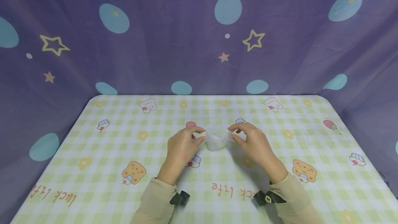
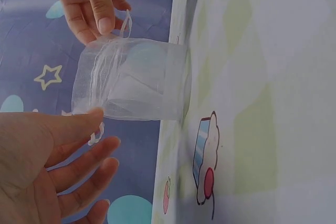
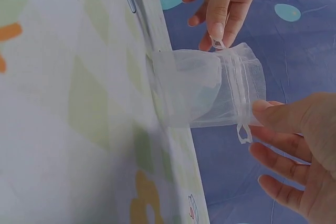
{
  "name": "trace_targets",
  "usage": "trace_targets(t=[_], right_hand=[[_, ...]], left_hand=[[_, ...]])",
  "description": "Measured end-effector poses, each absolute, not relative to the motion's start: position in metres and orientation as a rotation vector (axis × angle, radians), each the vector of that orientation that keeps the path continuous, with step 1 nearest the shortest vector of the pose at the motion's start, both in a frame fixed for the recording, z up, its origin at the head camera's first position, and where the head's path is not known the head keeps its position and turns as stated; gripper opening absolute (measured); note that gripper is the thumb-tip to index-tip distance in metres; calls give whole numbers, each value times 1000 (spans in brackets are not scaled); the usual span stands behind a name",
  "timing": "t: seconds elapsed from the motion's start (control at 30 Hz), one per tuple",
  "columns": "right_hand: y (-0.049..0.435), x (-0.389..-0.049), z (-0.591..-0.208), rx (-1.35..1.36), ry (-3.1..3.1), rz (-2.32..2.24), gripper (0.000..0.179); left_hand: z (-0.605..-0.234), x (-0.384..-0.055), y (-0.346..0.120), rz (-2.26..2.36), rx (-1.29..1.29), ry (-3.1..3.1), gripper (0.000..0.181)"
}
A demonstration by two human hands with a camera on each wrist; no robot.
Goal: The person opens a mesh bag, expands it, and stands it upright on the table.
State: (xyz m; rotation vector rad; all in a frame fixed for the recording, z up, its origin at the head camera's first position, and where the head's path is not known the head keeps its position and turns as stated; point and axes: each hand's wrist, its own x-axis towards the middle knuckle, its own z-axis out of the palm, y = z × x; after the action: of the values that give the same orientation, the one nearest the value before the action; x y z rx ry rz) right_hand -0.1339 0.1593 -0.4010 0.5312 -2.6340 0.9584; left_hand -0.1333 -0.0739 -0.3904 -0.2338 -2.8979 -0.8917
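Note:
A small sheer white drawstring pouch stands upright on the table between my hands. Something pale fills its lower part, seen through the mesh in the right wrist view; its kind cannot be made out. My left hand pinches one side of the pouch's top between thumb and index finger, the other fingers loosely spread. On the opposite side my right hand pinches the top edge the same way. Ribbon loops stick out at both sides beside the fingertips, and the gathered drawstring channel runs across below the rim.
A green and white checked tablecloth with cartoon prints covers the table. Behind it hangs a purple curtain with stars and blue ovals, which also closes off both sides. Dark wrist straps sit over beige sleeves.

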Motion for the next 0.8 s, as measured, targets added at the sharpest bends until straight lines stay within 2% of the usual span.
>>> trace_targets(t=[0.8], right_hand=[[163, -135, -402, 491, -2648, 930, 27]], left_hand=[[-390, -134, -73, -851, -200, -2877, 27]])
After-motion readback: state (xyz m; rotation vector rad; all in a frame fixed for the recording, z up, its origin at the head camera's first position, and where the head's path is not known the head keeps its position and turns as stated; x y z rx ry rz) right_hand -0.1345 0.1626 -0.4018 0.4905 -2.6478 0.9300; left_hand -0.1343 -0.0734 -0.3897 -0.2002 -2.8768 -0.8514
